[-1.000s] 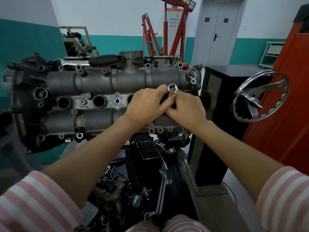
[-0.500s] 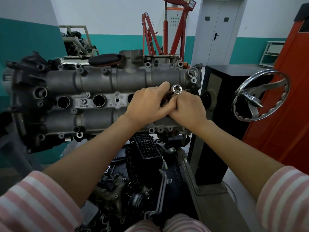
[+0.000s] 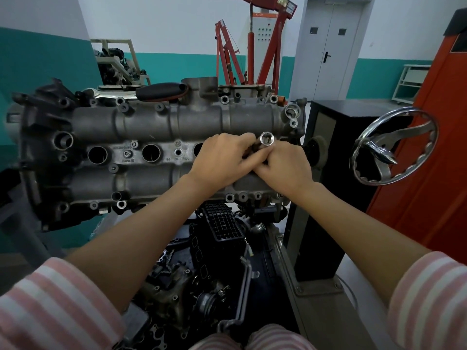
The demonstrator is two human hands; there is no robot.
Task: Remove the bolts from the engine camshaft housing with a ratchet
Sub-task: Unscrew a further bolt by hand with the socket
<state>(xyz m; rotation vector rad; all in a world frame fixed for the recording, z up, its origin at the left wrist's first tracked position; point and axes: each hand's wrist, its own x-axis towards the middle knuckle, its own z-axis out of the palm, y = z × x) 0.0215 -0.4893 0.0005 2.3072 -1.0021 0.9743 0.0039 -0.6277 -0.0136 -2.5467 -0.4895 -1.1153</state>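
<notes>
Two hands meeting over the right half of the camshaft housing [image 3: 151,127], both arms in pink-and-white striped sleeves [image 3: 50,304]. Left hand [image 3: 222,157] with fingers curled around a dark tool part, mostly hidden between the palms; cannot tell whether it is the ratchet handle. Right hand [image 3: 285,165] pressed against the left, fingers curled in on the same hidden part. Chrome socket [image 3: 267,139] sticking up just above the two hands, open end facing the camera, pinched between the fingertips of both. Socket off the housing surface, not seated on any bolt that shows.

Housing lying lengthwise across the view, grey cast metal, with three round plug wells [image 3: 151,152] visible along its middle strip and a fourth partly covered by the left hand. Small bolt heads [image 3: 127,154] in the middle strip between the wells; empty bolt bosses [image 3: 242,197] along the near edge below the hands.

Black intake manifold [image 3: 222,223] under the housing, among other dark engine parts. Chrome handwheel [image 3: 394,150] to the right, in front of a black stand [image 3: 336,152]. Red engine hoist [image 3: 252,46] well behind, near a grey double door [image 3: 331,46].
</notes>
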